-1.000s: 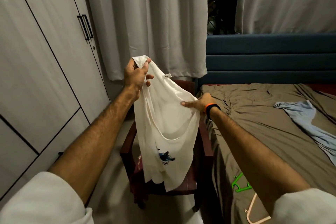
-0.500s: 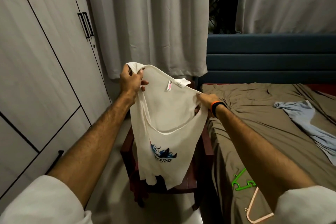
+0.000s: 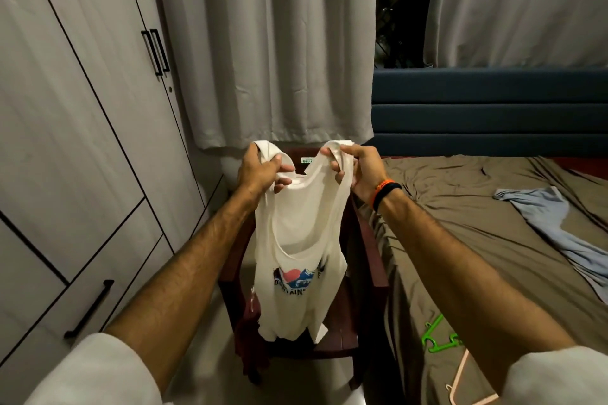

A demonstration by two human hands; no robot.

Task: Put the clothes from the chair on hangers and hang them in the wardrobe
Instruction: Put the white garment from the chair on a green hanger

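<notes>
While vest (image 3: 296, 240) hangs over chair (image 3: 368, 260) | both hands pinch its straps: left (image 3: 260, 171), right (image 3: 358, 168)

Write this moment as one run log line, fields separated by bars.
step: hold up vest | left hand: grips strap | right hand: grips strap | white vest: over chair | green hanger: on bed

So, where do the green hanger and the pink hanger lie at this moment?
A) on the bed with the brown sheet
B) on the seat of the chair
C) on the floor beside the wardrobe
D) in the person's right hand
A: the green hanger and the pink hanger both lie on the brown sheet of the bed, near its edge.
</notes>
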